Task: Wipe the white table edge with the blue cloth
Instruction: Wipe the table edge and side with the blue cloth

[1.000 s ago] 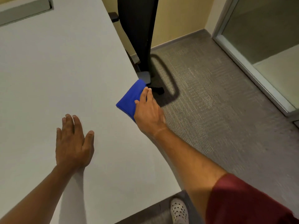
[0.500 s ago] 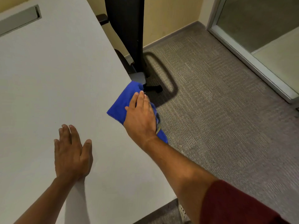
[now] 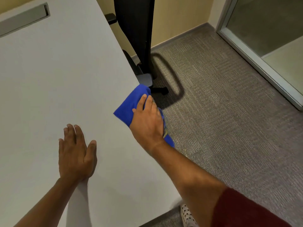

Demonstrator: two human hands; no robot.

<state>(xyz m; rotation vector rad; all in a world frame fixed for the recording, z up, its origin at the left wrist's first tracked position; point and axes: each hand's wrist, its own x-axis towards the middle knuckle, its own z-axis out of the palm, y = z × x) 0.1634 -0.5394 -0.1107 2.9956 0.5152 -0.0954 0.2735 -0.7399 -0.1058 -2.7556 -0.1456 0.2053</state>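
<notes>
The white table (image 3: 54,82) fills the left half of the view, and its right edge runs diagonally from the top centre to the bottom. A blue cloth (image 3: 131,104) is draped over that edge at mid-height, part on top and part hanging down the side. My right hand (image 3: 147,123) lies on the cloth, fingers wrapped over the edge and pressing the fabric against it. My left hand (image 3: 75,153) rests flat on the tabletop with fingers apart, holding nothing, about a hand's width left of the cloth.
A black office chair (image 3: 136,35) stands just beyond the cloth, close against the table edge. Grey carpet (image 3: 221,112) covers the floor at right. A glass partition (image 3: 265,30) is at top right. A grey cable slot (image 3: 24,20) sits in the table's far left. My white shoe (image 3: 186,215) shows at the bottom.
My right hand has slid the cloth toward me along the table edge, and a fold of cloth now hangs down below the hand. My left hand has stayed flat on the table.
</notes>
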